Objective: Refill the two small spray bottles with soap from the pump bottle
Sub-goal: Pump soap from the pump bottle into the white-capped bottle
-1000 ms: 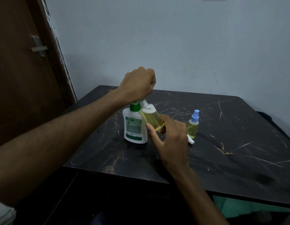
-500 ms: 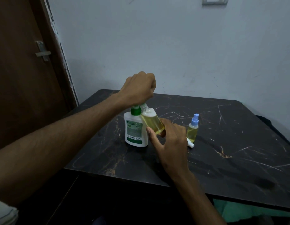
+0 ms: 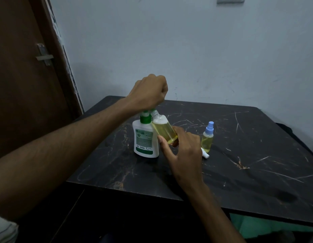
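Observation:
A white pump bottle (image 3: 145, 140) with a green collar stands on the dark marbled table (image 3: 239, 155). My left hand (image 3: 149, 92) is curled in a fist over its pump head, which is hidden beneath it. My right hand (image 3: 182, 151) holds an uncapped small bottle (image 3: 164, 129) of yellow liquid, tilted with its open neck under the pump. Foam shows at the top of the liquid. A second small spray bottle (image 3: 207, 137) with a blue spray cap stands upright to the right. A white spray cap part (image 3: 205, 153) lies on the table by its base.
A brown door (image 3: 20, 85) with a metal latch is at the left. A pale wall with a switch plate (image 3: 230, 0) rises behind the table. Something green (image 3: 267, 227) shows under the table's front right edge.
The camera view has shifted slightly. My left fist has stayed over the pump and my right hand keeps the small bottle tilted under the nozzle.

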`<state>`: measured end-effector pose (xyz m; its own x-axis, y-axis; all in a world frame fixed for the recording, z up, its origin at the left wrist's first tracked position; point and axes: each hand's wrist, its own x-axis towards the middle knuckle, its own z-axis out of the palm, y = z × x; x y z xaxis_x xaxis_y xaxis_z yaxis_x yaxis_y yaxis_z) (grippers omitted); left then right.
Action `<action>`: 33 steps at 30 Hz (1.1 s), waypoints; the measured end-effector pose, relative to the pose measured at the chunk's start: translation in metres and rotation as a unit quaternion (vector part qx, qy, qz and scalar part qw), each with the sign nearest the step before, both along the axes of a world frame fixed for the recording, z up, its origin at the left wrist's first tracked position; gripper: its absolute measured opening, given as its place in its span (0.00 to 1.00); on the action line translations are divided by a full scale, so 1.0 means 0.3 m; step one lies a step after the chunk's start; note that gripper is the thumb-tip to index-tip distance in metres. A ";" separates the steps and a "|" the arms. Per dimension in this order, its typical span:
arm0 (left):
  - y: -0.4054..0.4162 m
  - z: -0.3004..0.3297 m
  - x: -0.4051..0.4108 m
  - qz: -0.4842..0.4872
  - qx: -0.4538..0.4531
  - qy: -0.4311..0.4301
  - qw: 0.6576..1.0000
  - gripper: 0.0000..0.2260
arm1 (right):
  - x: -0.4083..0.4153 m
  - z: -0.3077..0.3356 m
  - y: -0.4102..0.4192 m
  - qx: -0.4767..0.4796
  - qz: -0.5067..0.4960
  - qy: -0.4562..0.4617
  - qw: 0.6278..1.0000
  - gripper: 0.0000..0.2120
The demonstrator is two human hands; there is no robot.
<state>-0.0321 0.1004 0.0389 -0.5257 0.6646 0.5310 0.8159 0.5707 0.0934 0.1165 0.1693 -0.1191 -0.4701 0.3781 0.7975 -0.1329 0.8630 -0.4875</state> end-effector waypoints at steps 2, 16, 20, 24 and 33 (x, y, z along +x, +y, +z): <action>0.003 -0.001 0.002 -0.001 -0.001 0.001 1.000 0.14 | -0.004 -0.003 0.002 0.003 -0.001 -0.001 1.000 0.23; -0.008 0.031 0.009 0.029 0.035 -0.039 0.998 0.10 | 0.015 0.010 0.007 -0.064 0.035 -0.026 0.997 0.14; -0.014 0.034 0.000 0.048 0.061 -0.057 0.995 0.09 | 0.012 0.018 0.016 -0.086 0.044 -0.032 0.995 0.06; -0.021 0.040 0.004 0.056 0.075 -0.068 0.993 0.10 | 0.004 0.021 0.023 -0.099 0.060 -0.055 0.992 0.07; -0.020 0.045 0.013 0.047 0.105 -0.087 0.990 0.12 | 0.029 0.037 0.063 -0.129 0.090 -0.177 0.972 0.12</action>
